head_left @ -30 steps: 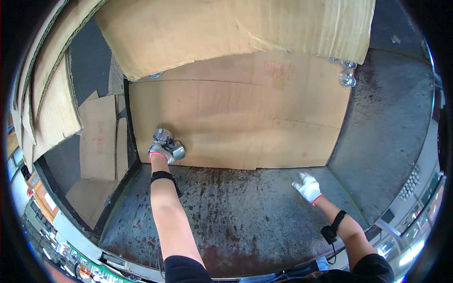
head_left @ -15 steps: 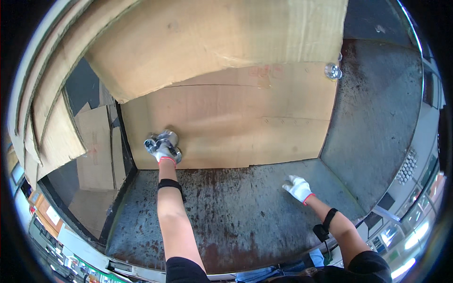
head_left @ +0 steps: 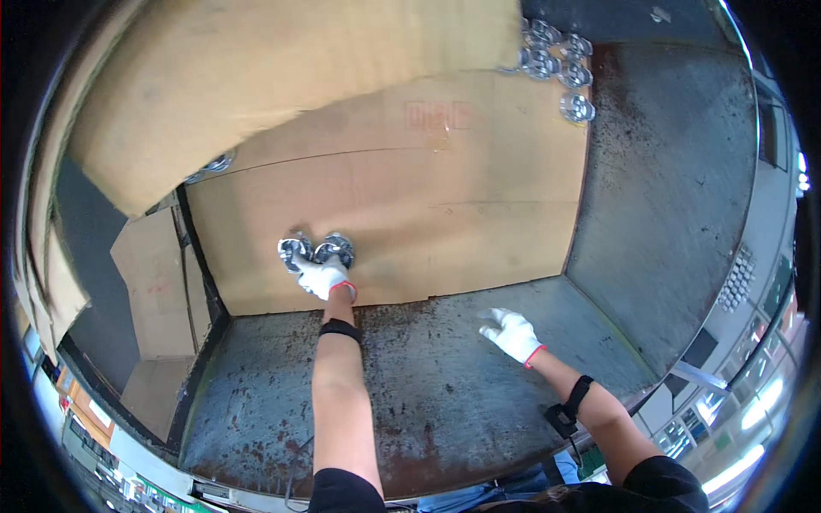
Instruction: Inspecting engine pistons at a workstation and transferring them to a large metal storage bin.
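Even, fairly bright light covers the cardboard (head_left: 385,214); soft shadows lie around the metal parts (head_left: 334,249) left of centre. Strip lights (head_left: 734,469) glare white at lower right. Straight edges bow outward; corners fall black.

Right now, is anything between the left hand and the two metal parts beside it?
Nothing visible is: the left hand reaches straight to the metal parts on the cardboard sheet, and the upper cardboard piece ends farther away, beyond them.

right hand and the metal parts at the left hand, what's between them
In the head view, worn metal surface, then the flat cardboard sheet, lies between the right hand and those metal parts.
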`<state>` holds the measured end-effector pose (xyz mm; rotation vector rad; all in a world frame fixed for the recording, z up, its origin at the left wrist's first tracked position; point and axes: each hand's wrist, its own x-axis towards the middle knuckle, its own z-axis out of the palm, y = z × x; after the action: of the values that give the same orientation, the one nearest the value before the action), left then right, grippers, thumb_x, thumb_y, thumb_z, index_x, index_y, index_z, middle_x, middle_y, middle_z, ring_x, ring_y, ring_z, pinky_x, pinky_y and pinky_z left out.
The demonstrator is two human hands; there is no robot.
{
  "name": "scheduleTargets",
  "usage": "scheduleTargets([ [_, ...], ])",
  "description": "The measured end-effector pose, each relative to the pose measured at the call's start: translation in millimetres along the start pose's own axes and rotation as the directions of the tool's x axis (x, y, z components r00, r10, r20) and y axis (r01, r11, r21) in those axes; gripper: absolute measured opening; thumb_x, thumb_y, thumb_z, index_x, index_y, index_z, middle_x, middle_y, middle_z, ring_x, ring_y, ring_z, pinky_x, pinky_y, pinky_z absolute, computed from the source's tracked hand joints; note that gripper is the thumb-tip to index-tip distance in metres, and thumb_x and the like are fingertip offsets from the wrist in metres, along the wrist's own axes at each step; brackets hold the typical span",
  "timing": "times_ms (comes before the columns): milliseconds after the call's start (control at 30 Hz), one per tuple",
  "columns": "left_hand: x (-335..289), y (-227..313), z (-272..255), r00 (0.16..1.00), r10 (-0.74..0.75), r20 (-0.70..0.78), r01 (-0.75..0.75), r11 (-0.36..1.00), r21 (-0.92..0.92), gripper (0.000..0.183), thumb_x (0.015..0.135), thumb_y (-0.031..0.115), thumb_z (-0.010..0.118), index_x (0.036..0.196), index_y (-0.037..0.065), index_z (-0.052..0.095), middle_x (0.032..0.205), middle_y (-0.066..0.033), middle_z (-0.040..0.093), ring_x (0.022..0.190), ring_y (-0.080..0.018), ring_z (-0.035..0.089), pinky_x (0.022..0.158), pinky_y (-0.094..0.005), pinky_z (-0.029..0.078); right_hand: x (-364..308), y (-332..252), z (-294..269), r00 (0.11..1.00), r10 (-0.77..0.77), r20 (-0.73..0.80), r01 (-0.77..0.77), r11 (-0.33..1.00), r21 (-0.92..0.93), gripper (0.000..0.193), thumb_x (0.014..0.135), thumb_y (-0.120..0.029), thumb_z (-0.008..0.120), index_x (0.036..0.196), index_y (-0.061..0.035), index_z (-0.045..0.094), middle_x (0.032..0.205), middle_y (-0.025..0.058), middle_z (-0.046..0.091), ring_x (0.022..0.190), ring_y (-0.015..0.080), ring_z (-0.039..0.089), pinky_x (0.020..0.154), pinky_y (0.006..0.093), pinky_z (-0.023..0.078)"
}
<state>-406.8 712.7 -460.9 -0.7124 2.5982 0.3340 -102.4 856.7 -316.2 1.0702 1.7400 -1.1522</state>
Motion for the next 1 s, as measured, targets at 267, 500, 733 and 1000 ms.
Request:
scheduleTargets([
  [267, 6.1, -12.0, 17.4, 0.984, -0.016, 0.179, 0.117, 0.813, -0.571, 0.05, 0.077, 0.0, 0.066, 0.125, 0.014, 0.059, 0.105, -0.008, 0.065, 0.09, -0.0217, 0.065, 0.081, -0.0374, 0.056, -25.7, 12.2, -15.3, 1.0, -0.021, -0.007, 0.022, 0.994, 0.108, 0.043, 0.087, -0.036, 0.062, 0.125, -0.0146, 0.061, 0.119, 0.0203, 0.063, 0.113, 0.0374, 0.058, 0.097, 0.043, 0.046],
  [500, -111.5, 24.3, -124.0, 0.495, 0.53, 0.689, 0.521, 0.454, -0.723, 0.047, 0.083, -0.011, 0.047, 0.119, 0.019, 0.051, 0.105, -0.0033, 0.059, 0.094, -0.0193, 0.061, 0.076, -0.0348, 0.056, -107.4, -12.8, -85.1, 0.978, -0.185, -0.093, 0.184, 0.983, -0.02, 0.041, 0.087, -0.034, 0.063, 0.121, -0.0108, 0.063, 0.12, 0.016, 0.064, 0.113, 0.0333, 0.059, 0.098, 0.0399, 0.046],
  [733, -285.2, -3.3, -332.9, 0.747, 0.546, 0.38, 0.133, 0.437, -0.89, 0.055, 0.075, -0.007, 0.055, 0.128, 0.007, 0.049, 0.116, -0.0071, 0.055, 0.108, -0.0181, 0.056, 0.091, -0.0308, 0.049, -194.4, -57.0, -84.7, 0.902, -0.43, 0.05, 0.424, 0.9, 0.098, 0.044, 0.089, -0.038, 0.062, 0.12, -0.0077, 0.064, 0.118, 0.0163, 0.066, 0.112, 0.0316, 0.061, 0.097, 0.0375, 0.047],
  [1000, -357.9, -205.9, -399.4, 0.908, 0.362, 0.21, -0.209, 0.827, -0.522, 0.066, 0.07, 0.031, 0.071, 0.133, 0.022, 0.055, 0.117, -0.021, 0.059, 0.114, -0.0375, 0.057, 0.098, -0.0414, 0.047, -247.9, -93.2, -19.4, 0.651, -0.715, 0.254, 0.741, 0.527, -0.415, 0.071, 0.08, -0.048, 0.068, 0.134, -0.0046, 0.051, 0.128, 0.0219, 0.057, 0.116, 0.0375, 0.056, 0.099, 0.043, 0.045],
])
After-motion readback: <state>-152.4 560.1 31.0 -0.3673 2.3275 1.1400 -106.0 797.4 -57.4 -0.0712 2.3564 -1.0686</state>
